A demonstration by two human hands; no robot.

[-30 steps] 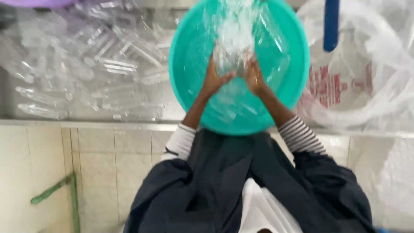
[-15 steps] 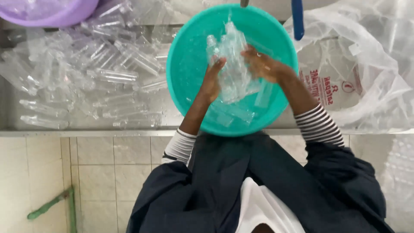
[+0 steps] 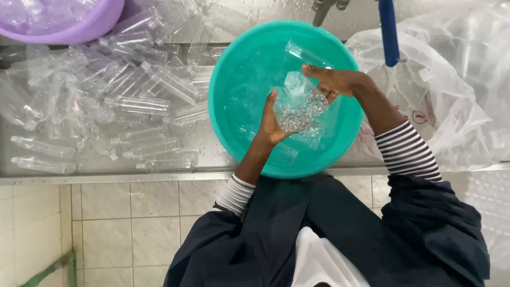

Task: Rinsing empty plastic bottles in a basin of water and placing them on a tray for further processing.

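Bottle (image 3: pixel 298 106), two hands (image 3: pixel 272 123) (image 3: pixel 336 81), one basin (image 3: pixel 234 79)

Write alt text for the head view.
Both hands, left hand and right hand, hold a clear plastic bottle over a round teal plastic basin of water. More clear bottles lie heaped on the steel counter to its left.

Clear plastic bag (image 3: pixel 451 101) right of teal basin (image 3: pixel 234 95), crumpled, on bench (image 3: pixel 106 175); red print on lower side.
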